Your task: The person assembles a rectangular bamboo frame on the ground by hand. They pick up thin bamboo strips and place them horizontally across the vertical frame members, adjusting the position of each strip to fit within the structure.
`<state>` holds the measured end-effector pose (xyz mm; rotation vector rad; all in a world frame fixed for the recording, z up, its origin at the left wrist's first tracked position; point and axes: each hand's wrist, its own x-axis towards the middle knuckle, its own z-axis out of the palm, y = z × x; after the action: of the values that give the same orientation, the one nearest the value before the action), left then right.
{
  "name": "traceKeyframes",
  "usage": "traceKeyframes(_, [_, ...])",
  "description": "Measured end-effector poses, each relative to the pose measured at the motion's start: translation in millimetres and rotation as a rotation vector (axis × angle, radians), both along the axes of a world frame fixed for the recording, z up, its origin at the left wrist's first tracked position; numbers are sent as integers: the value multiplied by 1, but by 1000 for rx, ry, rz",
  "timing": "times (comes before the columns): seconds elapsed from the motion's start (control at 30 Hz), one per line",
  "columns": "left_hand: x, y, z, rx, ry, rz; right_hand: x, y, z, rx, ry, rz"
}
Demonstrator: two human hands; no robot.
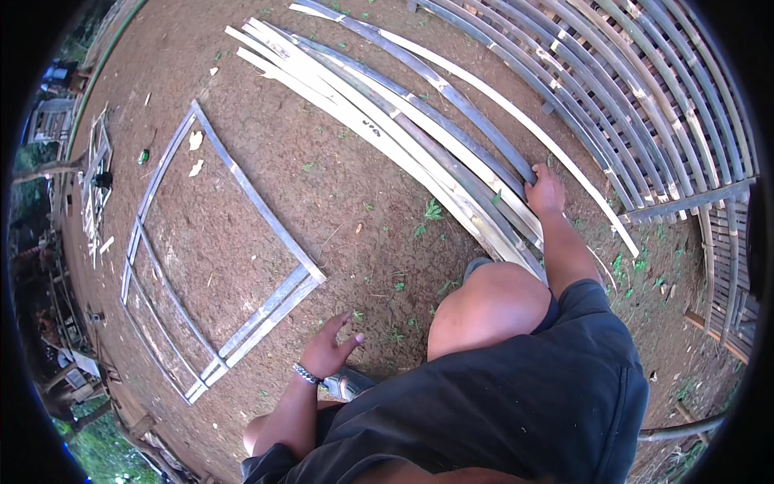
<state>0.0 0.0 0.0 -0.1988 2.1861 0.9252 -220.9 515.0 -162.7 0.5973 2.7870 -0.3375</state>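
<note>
Person's dark short-sleeved shirt (500, 395) occupies the near edge. Left hand (326, 351), with a silver chain-link bracelet (307, 373) at the wrist, is held apart from the bamboo, fingers extended and thumb spread; it grips nothing. The bare right knee (490, 310) is bent, to the right of this hand. A bundle of long split-bamboo strips (355, 109), pale on the inner faces and grey on the outer, lies on the brown soil (363, 234) and extends from beside the knee toward the far left. Contact between knee and bundle cannot be determined.

Right hand (547, 192) is closed around the near end of a long grey bamboo strip (465, 105). This strip lies along the right side of the bundle, its other end at the far edge of the ground. A slender pale bamboo strip (622, 234) curves past the right side of the hand.

To the left, well apart from the bundle, a four-sided grey bamboo frame (234, 168) lies flat, with doubled strips at its near side. Two pale flat scraps (196, 140) lie inside its far corner. Beyond the frame are a small green object (143, 156) and a pale lattice (95, 189). At far right stands a slatted grey bamboo panel (617, 97).
</note>
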Motion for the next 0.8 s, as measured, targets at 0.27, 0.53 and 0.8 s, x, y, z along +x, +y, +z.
traceKeyframes(0.27, [2, 1, -4, -35, 36, -46, 2, 2, -2, 50, 46, 33])
traceKeyframes(0.53, [-4, 8, -2, -41, 34, -56, 2, -1, 10, -2, 74, -32])
traceKeyframes(0.8, [5, -2, -13, -64, 99, -91, 6, 12, -27, -133, 174, -3])
